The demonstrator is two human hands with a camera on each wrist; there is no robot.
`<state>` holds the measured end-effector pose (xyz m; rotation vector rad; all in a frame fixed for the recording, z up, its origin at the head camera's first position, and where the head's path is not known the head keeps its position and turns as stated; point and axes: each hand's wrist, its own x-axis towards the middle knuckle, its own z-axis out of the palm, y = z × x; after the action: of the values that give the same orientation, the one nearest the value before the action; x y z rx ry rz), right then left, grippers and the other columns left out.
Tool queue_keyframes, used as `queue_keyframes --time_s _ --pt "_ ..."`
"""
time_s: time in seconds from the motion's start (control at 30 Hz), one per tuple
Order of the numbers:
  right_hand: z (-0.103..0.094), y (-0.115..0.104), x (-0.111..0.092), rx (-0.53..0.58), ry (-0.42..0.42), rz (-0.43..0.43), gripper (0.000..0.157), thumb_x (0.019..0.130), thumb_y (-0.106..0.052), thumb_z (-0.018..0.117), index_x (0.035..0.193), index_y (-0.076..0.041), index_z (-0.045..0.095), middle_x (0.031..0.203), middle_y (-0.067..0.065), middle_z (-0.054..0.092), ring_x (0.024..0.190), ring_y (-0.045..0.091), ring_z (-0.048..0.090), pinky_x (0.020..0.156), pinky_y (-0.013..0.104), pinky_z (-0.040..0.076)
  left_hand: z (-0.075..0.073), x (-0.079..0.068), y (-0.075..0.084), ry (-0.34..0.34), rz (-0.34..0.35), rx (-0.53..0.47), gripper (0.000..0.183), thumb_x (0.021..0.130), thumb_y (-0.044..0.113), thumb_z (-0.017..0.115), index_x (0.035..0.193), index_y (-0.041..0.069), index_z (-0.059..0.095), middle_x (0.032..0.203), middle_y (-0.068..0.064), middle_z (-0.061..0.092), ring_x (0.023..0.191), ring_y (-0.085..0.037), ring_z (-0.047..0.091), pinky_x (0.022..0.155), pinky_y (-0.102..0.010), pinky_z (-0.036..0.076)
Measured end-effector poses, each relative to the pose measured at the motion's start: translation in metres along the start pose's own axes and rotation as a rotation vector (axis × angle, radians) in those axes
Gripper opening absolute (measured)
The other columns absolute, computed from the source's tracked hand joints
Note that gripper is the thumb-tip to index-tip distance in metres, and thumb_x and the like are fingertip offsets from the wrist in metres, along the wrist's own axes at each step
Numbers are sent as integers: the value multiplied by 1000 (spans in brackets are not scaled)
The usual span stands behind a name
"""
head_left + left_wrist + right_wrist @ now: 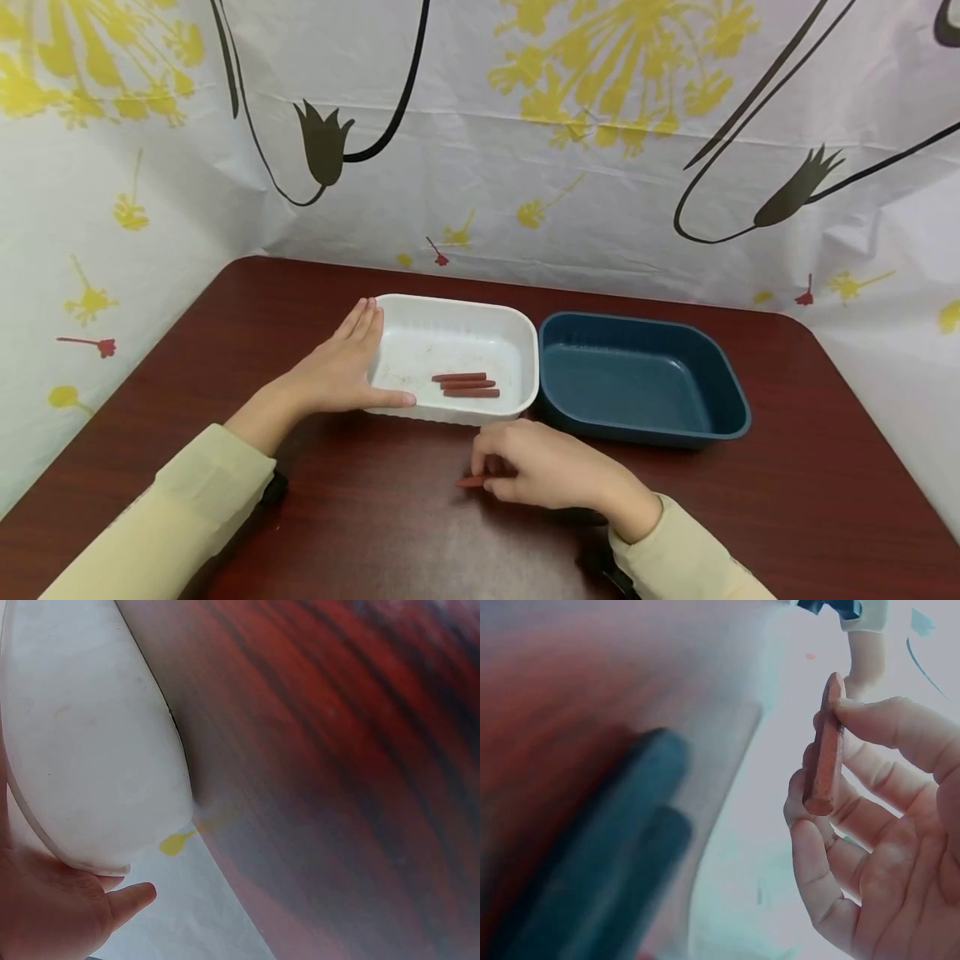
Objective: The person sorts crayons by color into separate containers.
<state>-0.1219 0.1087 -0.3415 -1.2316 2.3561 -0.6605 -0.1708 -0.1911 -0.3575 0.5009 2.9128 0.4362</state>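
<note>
Pinched between the thumb and fingers of my right hand [551,467] is a reddish-brown crayon [825,754], six-sided with one tapered end. That hand is low over the table, in front of the white container [480,310]. Inside the white container, towards its front right, lie three similar crayons [470,384], side by side. My left hand [337,371] rests on the container's left end, fingers straight along the rim and thumb stretched along the front edge. In the left wrist view this hand [60,907] shows beside the container's outer wall.
A dark blue container [637,431] stands against the white one's right side. Both are on a dark red-brown wooden table [360,517]. Behind and beside the table hangs a white sheet [450,150] with yellow and dark flower prints.
</note>
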Motion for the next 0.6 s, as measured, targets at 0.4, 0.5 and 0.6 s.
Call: queue_keyframes --time_s 0.4,0.5,0.6 --pt "-14 -13 16 -37 25 -53 10 89 -11 68 92 -21 66 84 -13 58 74 4 54 68 18 47 -1 0 1 5 -11 -7 138 71 83 63 156 -7 1 165 -20 -11 155 -35 -11 125 -51 13" --pt "-16 -14 19 -49 31 -57 9 90 -12 67 95 -20 67 86 -12 59 77 4 55 70 18 48 0 -1 1 3 -14 -5 138 71 83 63 156 -7 0 165 -19 -11 155 -34 -11 125 -51 12" --pt "-17 -12 22 -39 39 -70 9 91 -11 67 98 -17 68 89 -9 62 79 5 55 73 19 48 0 0 2 1 -7 -9 138 72 83 63 156 -6 0 166 -18 -12 155 -33 -12 125 -51 12"
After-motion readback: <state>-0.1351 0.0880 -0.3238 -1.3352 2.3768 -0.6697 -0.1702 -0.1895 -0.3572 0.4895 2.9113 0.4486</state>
